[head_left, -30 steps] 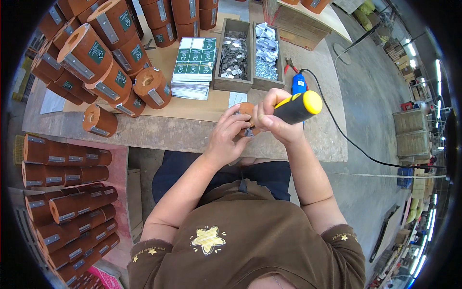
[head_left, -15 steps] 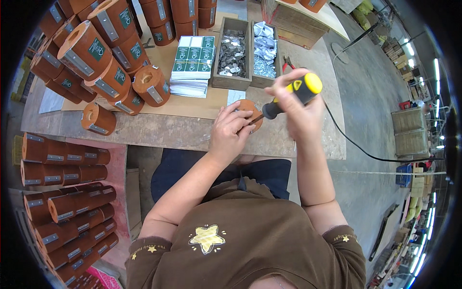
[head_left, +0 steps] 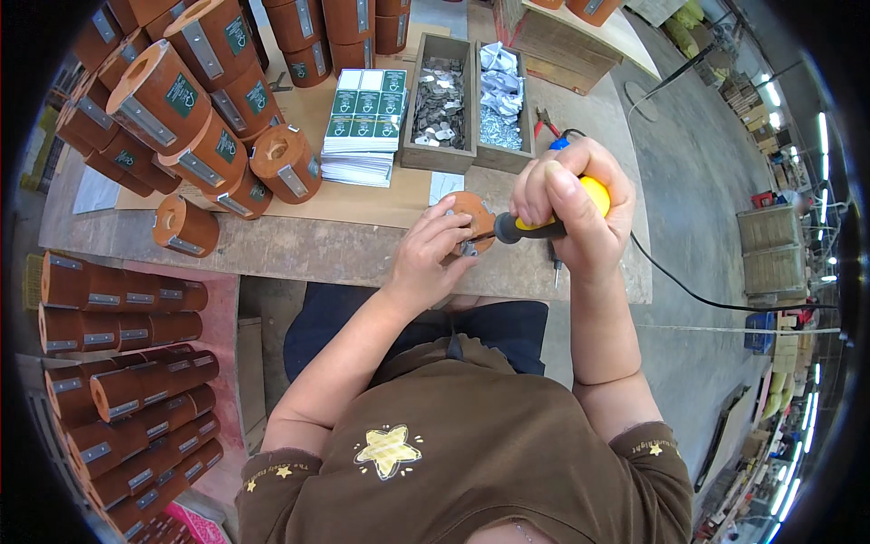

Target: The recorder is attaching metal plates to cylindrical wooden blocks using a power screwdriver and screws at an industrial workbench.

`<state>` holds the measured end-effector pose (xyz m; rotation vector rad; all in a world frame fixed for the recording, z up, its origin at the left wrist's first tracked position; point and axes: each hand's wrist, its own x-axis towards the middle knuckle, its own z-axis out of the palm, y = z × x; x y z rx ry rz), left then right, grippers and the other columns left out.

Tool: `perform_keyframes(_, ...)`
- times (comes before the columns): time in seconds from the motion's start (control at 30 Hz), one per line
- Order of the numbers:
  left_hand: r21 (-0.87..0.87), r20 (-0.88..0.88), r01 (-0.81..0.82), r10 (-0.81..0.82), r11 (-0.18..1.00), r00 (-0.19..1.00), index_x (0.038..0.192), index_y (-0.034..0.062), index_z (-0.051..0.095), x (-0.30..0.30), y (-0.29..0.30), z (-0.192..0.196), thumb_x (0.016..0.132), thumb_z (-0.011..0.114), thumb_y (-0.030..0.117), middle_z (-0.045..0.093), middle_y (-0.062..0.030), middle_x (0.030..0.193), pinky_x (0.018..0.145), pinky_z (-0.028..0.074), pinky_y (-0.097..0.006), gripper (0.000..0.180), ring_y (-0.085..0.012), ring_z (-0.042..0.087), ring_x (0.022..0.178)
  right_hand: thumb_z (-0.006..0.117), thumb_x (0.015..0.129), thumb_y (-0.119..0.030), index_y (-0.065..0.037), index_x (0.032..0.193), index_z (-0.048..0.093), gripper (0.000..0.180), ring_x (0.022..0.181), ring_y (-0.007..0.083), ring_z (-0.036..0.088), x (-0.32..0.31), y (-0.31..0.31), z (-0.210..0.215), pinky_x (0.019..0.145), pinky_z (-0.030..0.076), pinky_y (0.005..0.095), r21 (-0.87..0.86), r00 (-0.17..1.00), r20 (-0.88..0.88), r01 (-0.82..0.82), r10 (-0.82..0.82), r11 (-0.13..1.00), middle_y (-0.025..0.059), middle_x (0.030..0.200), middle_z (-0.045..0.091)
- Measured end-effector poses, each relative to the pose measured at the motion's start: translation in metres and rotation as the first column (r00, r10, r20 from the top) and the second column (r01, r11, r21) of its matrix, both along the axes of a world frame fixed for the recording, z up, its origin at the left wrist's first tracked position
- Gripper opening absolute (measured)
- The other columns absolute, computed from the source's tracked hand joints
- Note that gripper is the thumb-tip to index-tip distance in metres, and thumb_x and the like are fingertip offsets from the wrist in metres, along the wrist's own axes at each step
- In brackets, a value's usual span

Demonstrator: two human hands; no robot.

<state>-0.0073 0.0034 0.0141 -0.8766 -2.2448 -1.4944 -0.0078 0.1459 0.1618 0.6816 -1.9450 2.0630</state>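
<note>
A short reddish-brown cylinder [head_left: 478, 205] with a hole lies near the table's front edge. My left hand [head_left: 428, 249] is closed around its left side, fingertips over its top. A small grey metal piece [head_left: 468, 247] shows beside those fingers. My right hand [head_left: 589, 204] is wrapped in a fist round a yellow-and-black screwdriver [head_left: 509, 228]. The screwdriver lies tilted low, its shaft reaching the cylinder by my left fingertips; the exact contact of its tip is hidden. Behind my right hand lies a partly hidden tool with a blue end [head_left: 560, 144] and a thin metal tip.
Two wooden boxes stand behind the cylinder, one with metal tabs [head_left: 441, 109], the other with screws and bagged parts [head_left: 499, 91]. Left of them is a stack of green-and-white label sheets [head_left: 364, 122]. Finished-looking cylinders [head_left: 156, 98] pile up at left. Red-handled pliers [head_left: 545, 123] and a black cable [head_left: 689, 283] lie at right.
My right hand has turned into a fuller fist and shifted slightly right and down, lowering the screwdriver's handle. My left hand keeps the cylinder; the metal piece shows more clearly.
</note>
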Motion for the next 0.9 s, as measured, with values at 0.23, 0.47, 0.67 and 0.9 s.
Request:
perform_keyframes(0.23, -0.02, 0.001, -0.025, 0.025, 0.999, 1.0, 0.084, 0.002, 0.062, -0.002, -0.001, 0.002, 0.056, 0.074, 0.003, 0.06, -0.0092, 0.101, 0.086, 0.046, -0.037, 0.03, -0.0304, 0.047, 0.113, 0.053, 0.078, -0.009, -0.004, 0.07, 0.043, 0.013, 0.057, 0.0139, 0.049, 0.015, -0.012, 0.006, 0.053, 0.042, 0.0275, 0.275, 0.984, -0.056, 0.176, -0.167, 0.945, 0.0072, 0.061, 0.05)
perform_keyframes(0.47, 0.024, 0.06, 0.019, -0.021, 1.0, 0.998, 0.083, 0.0012, 0.062, -0.005, 0.001, -0.002, 0.057, 0.073, 0.003, 0.06, -0.0097, 0.1, 0.089, 0.044, -0.038, 0.028, -0.0307, 0.048, 0.113, 0.057, 0.071, -0.002, -0.003, 0.067, 0.043, 0.015, 0.053, 0.014, 0.047, 0.009, -0.016, 0.001, 0.049, 0.038, 0.025, 0.161, 0.996, -0.057, -0.052, 0.062, 0.986, 0.0079, 0.061, 0.05)
perform_keyframes(0.67, -0.02, 0.064, 0.033, -0.032, 0.999, 0.997, 0.083, 0.0005, 0.063, -0.002, -0.002, 0.007, 0.06, 0.072, 0.004, 0.061, -0.0099, 0.1, 0.09, 0.042, -0.037, 0.025, -0.0309, 0.047, 0.113, 0.057, 0.068, 0.0, -0.002, 0.063, 0.045, 0.013, 0.049, 0.0141, 0.048, -0.017, 0.014, -0.005, 0.047, 0.04, 0.0255, -0.233, 0.874, 0.001, -0.473, 0.487, 0.85, 0.0072, 0.058, 0.051)
perform_keyframes(0.9, -0.02, 0.03, -0.061, 0.062, 0.998, 0.998, 0.083, 0.0007, 0.063, 0.003, 0.006, 0.002, 0.059, 0.075, 0.007, 0.061, -0.0103, 0.102, 0.091, 0.042, -0.038, 0.028, -0.0326, 0.047, 0.113, 0.055, 0.07, -0.001, -0.003, 0.063, 0.043, 0.015, 0.047, 0.0121, 0.043, -0.017, 0.015, -0.007, 0.044, 0.037, 0.0248, -0.27, 0.888, 0.004, -0.441, 0.459, 0.856, 0.006, 0.054, 0.047)
